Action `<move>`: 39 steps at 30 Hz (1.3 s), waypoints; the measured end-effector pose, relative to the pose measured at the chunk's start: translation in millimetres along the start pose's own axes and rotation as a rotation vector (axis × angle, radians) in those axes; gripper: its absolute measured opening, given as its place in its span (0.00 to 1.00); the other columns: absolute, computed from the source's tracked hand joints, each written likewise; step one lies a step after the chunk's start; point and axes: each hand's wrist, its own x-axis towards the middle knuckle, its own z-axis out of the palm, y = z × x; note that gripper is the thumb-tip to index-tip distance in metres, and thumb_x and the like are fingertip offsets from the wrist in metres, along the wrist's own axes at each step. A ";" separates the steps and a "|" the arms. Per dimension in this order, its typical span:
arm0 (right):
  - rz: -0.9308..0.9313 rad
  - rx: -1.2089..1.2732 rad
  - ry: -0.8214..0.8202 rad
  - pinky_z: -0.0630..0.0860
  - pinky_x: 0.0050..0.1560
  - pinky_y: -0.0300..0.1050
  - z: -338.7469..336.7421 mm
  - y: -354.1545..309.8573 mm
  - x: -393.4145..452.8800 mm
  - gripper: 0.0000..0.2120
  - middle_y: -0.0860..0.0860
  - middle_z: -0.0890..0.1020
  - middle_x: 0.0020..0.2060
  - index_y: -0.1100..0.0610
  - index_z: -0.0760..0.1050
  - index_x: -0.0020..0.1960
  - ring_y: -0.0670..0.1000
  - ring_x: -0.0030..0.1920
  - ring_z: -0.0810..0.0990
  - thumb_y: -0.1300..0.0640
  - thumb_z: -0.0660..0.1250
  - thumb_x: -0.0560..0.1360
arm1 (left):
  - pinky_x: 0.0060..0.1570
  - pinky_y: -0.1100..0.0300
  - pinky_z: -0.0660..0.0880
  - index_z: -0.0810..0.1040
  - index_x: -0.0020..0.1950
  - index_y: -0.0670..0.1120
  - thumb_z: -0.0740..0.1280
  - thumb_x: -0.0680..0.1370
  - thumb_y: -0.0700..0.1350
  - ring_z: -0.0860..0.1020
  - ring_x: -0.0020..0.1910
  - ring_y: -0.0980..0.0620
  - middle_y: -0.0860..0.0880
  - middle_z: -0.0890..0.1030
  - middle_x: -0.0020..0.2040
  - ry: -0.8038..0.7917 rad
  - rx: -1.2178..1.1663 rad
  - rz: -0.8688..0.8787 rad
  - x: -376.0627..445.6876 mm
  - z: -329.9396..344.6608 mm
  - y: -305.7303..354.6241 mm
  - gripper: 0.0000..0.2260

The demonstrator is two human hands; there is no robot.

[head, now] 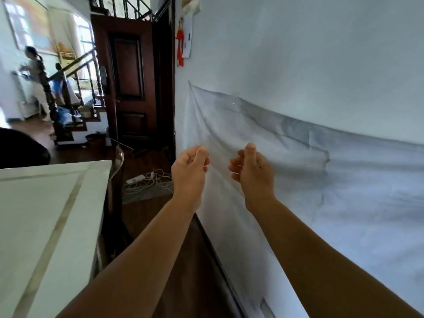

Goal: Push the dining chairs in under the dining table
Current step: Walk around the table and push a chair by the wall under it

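Left hand point(190, 167) and right hand point(251, 171) are curling loosely, holding nothing | bench point(52, 203) lying left | I'm needing to find a chair first.

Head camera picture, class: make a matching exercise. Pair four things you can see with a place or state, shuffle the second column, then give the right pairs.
Column one:
1. White dining table with grey stripe
2. Dark brown wooden panelled door
3. Red hanging ornament
4. Tangled white cables and power strip

Column two:
A. on the dark floor
B. on the pale wall
C. lower left of the view
D. upright, beside the staircase

Pairs: 1-C, 2-D, 3-B, 4-A
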 end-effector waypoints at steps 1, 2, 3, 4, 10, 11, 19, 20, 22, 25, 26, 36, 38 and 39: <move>-0.006 0.003 -0.009 0.78 0.38 0.43 6.6 1.7 8.8 0.16 0.49 0.80 0.33 0.53 0.75 0.42 0.46 0.34 0.80 0.45 0.56 0.79 | 0.41 0.63 0.77 0.80 0.46 0.49 0.66 0.76 0.45 0.79 0.39 0.58 0.51 0.81 0.40 0.011 -0.002 0.002 9.0 0.2 0.2 0.03; -0.010 0.014 -0.028 0.78 0.36 0.41 18.9 7.0 24.2 0.16 0.49 0.80 0.33 0.53 0.75 0.42 0.45 0.33 0.80 0.45 0.56 0.79 | 0.41 0.63 0.78 0.80 0.46 0.48 0.66 0.76 0.45 0.79 0.38 0.58 0.51 0.81 0.40 0.029 0.004 0.015 25.4 -0.8 -1.8 0.03; -0.008 0.024 -0.039 0.77 0.34 0.39 28.3 11.1 35.8 0.16 0.49 0.80 0.32 0.53 0.75 0.42 0.44 0.32 0.79 0.45 0.56 0.79 | 0.42 0.63 0.78 0.80 0.45 0.48 0.67 0.76 0.45 0.79 0.38 0.59 0.51 0.81 0.40 0.042 0.015 0.023 36.9 -1.8 -4.1 0.03; 0.000 0.040 -0.052 0.76 0.32 0.38 41.4 18.4 49.0 0.16 0.49 0.80 0.31 0.53 0.75 0.41 0.44 0.30 0.79 0.46 0.56 0.79 | 0.43 0.62 0.78 0.80 0.45 0.49 0.67 0.76 0.45 0.79 0.38 0.59 0.51 0.82 0.41 0.063 0.032 0.033 50.7 -5.7 -6.8 0.03; 0.066 0.069 -0.178 0.76 0.38 0.44 121.6 66.9 107.1 0.16 0.49 0.81 0.33 0.52 0.75 0.41 0.48 0.35 0.81 0.46 0.55 0.79 | 0.37 0.67 0.78 0.80 0.44 0.50 0.66 0.76 0.46 0.79 0.38 0.59 0.53 0.82 0.39 0.221 0.133 0.061 122.7 -44.7 -28.1 0.03; 0.068 0.064 -0.204 0.77 0.40 0.45 135.3 76.1 114.0 0.16 0.50 0.82 0.34 0.51 0.76 0.42 0.49 0.38 0.82 0.46 0.55 0.79 | 0.38 0.66 0.78 0.80 0.44 0.51 0.67 0.76 0.46 0.80 0.37 0.60 0.54 0.82 0.38 0.262 0.139 0.055 134.7 -51.4 -33.0 0.03; 0.159 0.085 -0.432 0.79 0.43 0.41 235.4 146.0 194.9 0.13 0.47 0.82 0.38 0.46 0.73 0.40 0.46 0.41 0.82 0.45 0.55 0.80 | 0.41 0.63 0.76 0.81 0.44 0.48 0.68 0.74 0.47 0.79 0.42 0.54 0.51 0.82 0.40 0.540 0.222 0.040 246.9 -92.2 -72.7 0.04; 0.171 0.081 -0.454 0.79 0.43 0.41 246.8 153.8 206.5 0.13 0.47 0.82 0.37 0.46 0.73 0.40 0.46 0.40 0.82 0.45 0.55 0.79 | 0.40 0.63 0.76 0.80 0.43 0.49 0.68 0.75 0.47 0.79 0.41 0.53 0.51 0.82 0.39 0.580 0.238 0.042 259.2 -96.3 -74.8 0.04; 0.200 0.073 -0.523 0.80 0.43 0.44 274.6 170.8 229.0 0.13 0.47 0.82 0.37 0.47 0.73 0.40 0.46 0.39 0.82 0.45 0.55 0.79 | 0.42 0.62 0.75 0.79 0.41 0.50 0.67 0.75 0.47 0.80 0.43 0.53 0.51 0.82 0.40 0.681 0.282 0.049 285.1 -105.9 -80.9 0.04; 0.244 0.064 -0.608 0.80 0.45 0.47 313.7 194.1 246.0 0.14 0.48 0.83 0.38 0.51 0.74 0.45 0.47 0.40 0.83 0.44 0.55 0.79 | 0.48 0.59 0.76 0.78 0.44 0.50 0.66 0.76 0.49 0.80 0.46 0.52 0.50 0.82 0.44 0.780 0.344 0.032 306.5 -121.8 -87.6 0.04; 0.260 0.062 -0.634 0.80 0.44 0.48 326.1 201.6 247.1 0.15 0.48 0.83 0.38 0.52 0.75 0.48 0.47 0.40 0.83 0.43 0.55 0.78 | 0.52 0.57 0.76 0.78 0.47 0.49 0.65 0.77 0.50 0.80 0.47 0.52 0.49 0.82 0.46 0.814 0.366 0.013 311.7 -127.3 -90.5 0.06; 0.356 -0.095 -0.764 0.80 0.48 0.54 436.8 274.5 248.6 0.13 0.47 0.81 0.35 0.49 0.70 0.39 0.48 0.37 0.81 0.44 0.55 0.77 | 0.56 0.56 0.73 0.78 0.60 0.44 0.66 0.76 0.54 0.77 0.53 0.49 0.46 0.81 0.57 0.916 0.570 -0.188 359.8 -216.4 -130.4 0.18; 0.357 -0.158 -0.771 0.79 0.52 0.59 457.1 285.4 252.0 0.15 0.52 0.82 0.40 0.54 0.72 0.42 0.54 0.44 0.81 0.45 0.55 0.77 | 0.59 0.55 0.72 0.76 0.62 0.45 0.67 0.74 0.56 0.77 0.55 0.49 0.47 0.80 0.60 0.842 0.635 -0.278 374.4 -236.9 -142.2 0.21; 0.364 -0.200 -0.778 0.78 0.54 0.60 468.5 291.1 253.4 0.17 0.55 0.82 0.44 0.57 0.74 0.46 0.56 0.47 0.81 0.45 0.55 0.77 | 0.60 0.55 0.72 0.75 0.63 0.46 0.67 0.74 0.57 0.77 0.55 0.49 0.48 0.80 0.61 0.794 0.673 -0.328 381.9 -246.9 -147.8 0.22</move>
